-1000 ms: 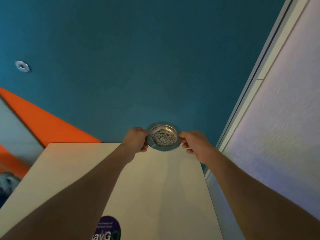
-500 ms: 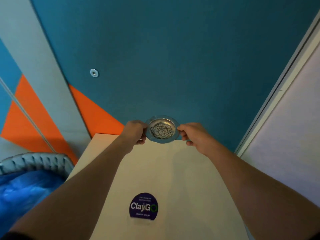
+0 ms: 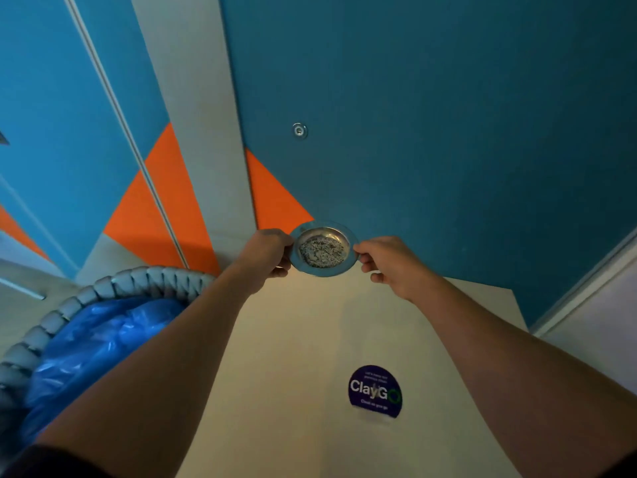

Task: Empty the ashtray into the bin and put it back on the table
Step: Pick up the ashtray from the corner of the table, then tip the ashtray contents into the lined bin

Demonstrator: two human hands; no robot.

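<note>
1. Teal wall (image 3: 448, 132) with orange wedges sits right behind my fingers, and the pale table (image 3: 293, 357) stretches from under them back toward me.
2. Both hands are pinching the metal ashtray (image 3: 322, 249) by its rim: left hand (image 3: 267, 251) on its left edge, right hand (image 3: 389, 263) on its right edge.
3. It's level between my fingertips at the table's far edge, grey ash in the bowl.
4. Bin (image 3: 113, 288) with its blue bag (image 3: 96, 343) is down left of my left fingers.
5. ClayGo sticker (image 3: 375, 391) is on the table, nearer me than my right fingers.
</note>
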